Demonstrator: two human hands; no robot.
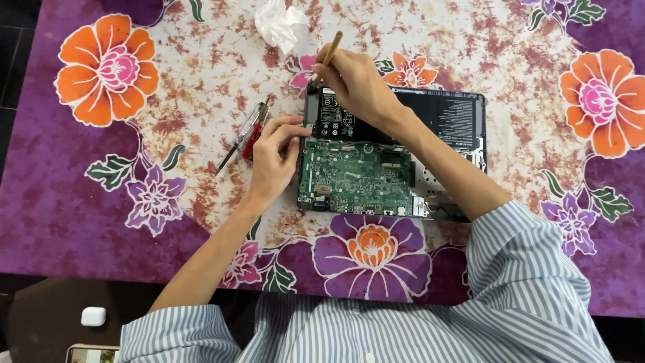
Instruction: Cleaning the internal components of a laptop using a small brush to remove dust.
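Opened laptop [403, 161] on floral tablecloth [101, 202]

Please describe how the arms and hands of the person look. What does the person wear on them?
Both hands, left hand and right hand, are bare: no gloves, and no rings or watch that I can see. The forearms are bare too. The sleeves belong to a shirt with blue and white stripes, pushed up near the elbows.

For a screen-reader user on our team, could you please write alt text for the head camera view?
A person's right hand holds a wooden-handled brush to the top left corner of an opened laptop, while the left hand steadies its left edge. Screwdrivers and a crumpled tissue lie on the floral tablecloth.
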